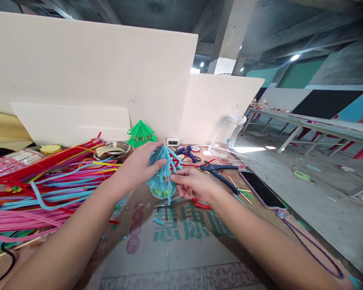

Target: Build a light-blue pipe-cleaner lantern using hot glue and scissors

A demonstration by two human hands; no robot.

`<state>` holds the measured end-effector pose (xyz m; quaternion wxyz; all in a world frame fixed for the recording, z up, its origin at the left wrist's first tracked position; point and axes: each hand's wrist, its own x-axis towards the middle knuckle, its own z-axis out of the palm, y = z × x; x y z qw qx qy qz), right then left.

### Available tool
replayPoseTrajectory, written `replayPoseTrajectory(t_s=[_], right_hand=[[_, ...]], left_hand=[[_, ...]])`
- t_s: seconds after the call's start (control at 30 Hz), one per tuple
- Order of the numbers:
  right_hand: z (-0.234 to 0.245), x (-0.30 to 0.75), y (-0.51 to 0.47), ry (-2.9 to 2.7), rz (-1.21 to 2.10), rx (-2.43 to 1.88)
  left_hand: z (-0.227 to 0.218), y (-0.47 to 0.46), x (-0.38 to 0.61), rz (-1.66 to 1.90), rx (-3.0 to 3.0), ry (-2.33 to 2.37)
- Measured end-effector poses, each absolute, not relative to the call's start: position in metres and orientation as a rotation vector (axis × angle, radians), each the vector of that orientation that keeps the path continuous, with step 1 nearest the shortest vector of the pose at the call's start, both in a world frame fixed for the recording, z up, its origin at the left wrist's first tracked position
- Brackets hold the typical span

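A light blue cone-shaped craft made of pipe cleaners [162, 186] stands on the cardboard in front of me. Its base looks round, with some yellow-green inside, and a few red pieces show on its right side. My left hand [143, 163] is closed round its upper left, thumb across the front. On the other side, my right hand [193, 183] pinches at a light blue pipe cleaner [169, 197] hanging down the front. The fingertips partly hide the contact there.
Bundles of coloured pipe cleaners [60, 185] cover the left side, near a metal bowl [117, 150]. Behind stand a green tree craft [140, 133] and a small digital display [172, 141]. Rightward lie a glue gun [187, 153], pliers [222, 173], a phone [261, 189] and a bottle [228, 137].
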<state>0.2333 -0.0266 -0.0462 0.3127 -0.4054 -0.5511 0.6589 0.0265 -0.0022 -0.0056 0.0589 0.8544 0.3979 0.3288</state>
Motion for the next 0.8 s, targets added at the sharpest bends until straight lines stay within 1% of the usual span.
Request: replayPoseTrajectory(t_s=[0.17, 0.8], right_hand=[[-0.0416, 0.2357, -0.0301, -1.529, 1.818, -1.08], [-0.0415, 0.229, -0.0348, -1.493, 1.752, -1.119]], left_hand=[[-0.0048, -0.003, 0.0268, 1.004, 2.592, 1.189], [-0.0092, -0.0094, 0.036, 1.006, 2.678, 1.258]])
